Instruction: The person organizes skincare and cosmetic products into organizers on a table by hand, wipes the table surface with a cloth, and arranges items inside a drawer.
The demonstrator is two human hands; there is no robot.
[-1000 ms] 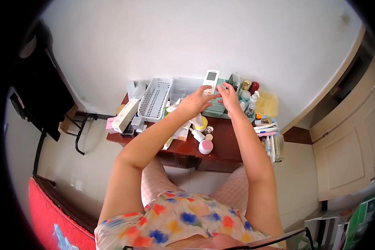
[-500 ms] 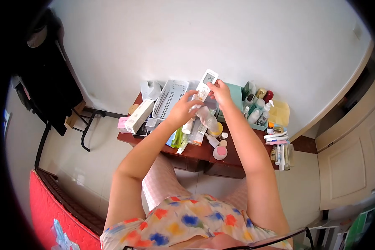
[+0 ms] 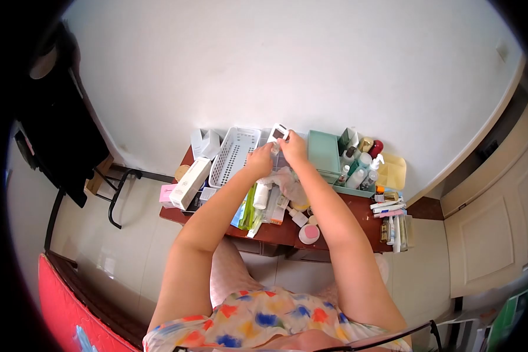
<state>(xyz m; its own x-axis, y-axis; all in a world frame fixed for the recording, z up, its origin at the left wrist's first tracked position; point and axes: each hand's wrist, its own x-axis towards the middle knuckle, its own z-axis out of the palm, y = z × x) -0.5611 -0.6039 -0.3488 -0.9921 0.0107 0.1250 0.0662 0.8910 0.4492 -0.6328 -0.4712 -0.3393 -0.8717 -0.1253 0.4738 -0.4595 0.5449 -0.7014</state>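
A white remote control with a dark screen is held up over the back of the table, its lower part hidden by my fingers. My right hand grips its right side, thumb near the screen. My left hand has its fingers closed at the lower left of the remote. Just below both hands lies a crumpled clear plastic bag. A white perforated basket stands to the left of my left hand. To the right of my right hand is a green tray-like box.
The dark red table carries a white bottle, a pink-topped jar, a long white box and green packets. Several bottles stand in a green holder, with a yellow container beside it. A white wall rises behind.
The remote control has come lower and slightly left in view, and tilts so its face looks shorter. Both hands moved with it. The view has shifted, with the table lower.
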